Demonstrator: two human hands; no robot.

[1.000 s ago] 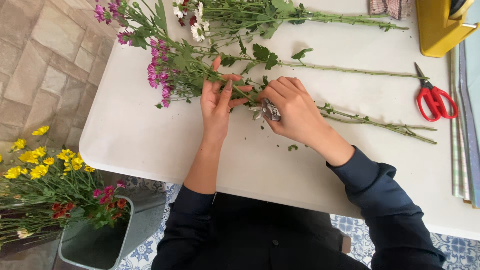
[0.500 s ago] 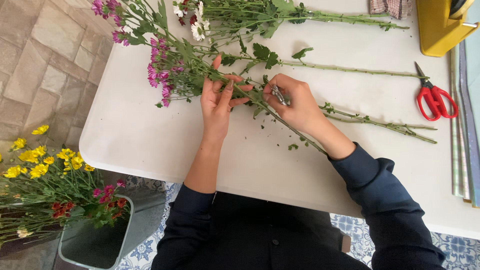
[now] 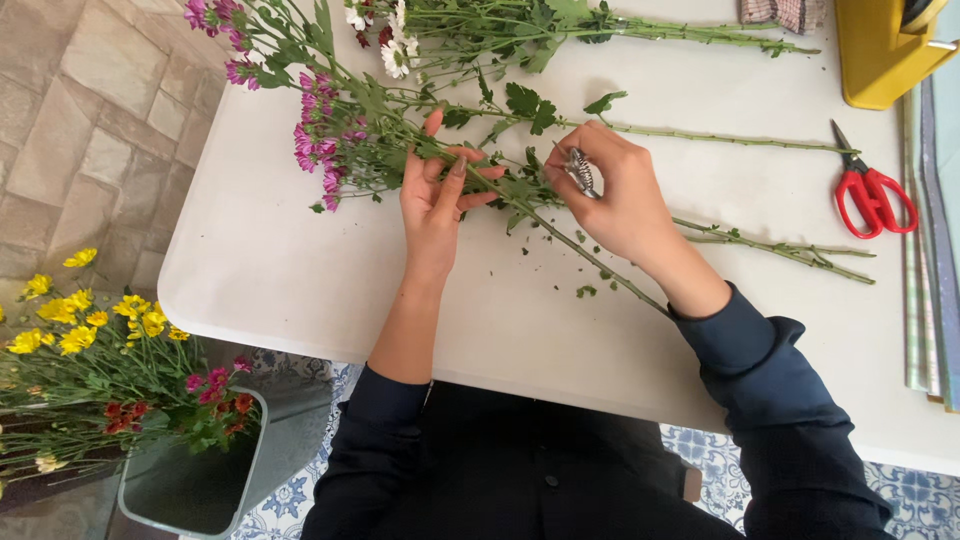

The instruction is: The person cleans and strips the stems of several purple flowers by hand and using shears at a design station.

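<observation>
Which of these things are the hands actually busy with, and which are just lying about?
In use:
left hand and right hand, both on the purple flower stem.

Lying about:
red scissors
white flower stems
yellow box
paper sheets
bucket of flowers

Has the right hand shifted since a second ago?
Yes. The right hand moved slightly up the table, away from the person; red scissors stayed put.

White table (image 3: 300, 270) carries flower stems (image 3: 640, 130), red scissors (image 3: 873, 196), leaf bits (image 3: 585, 291).
</observation>
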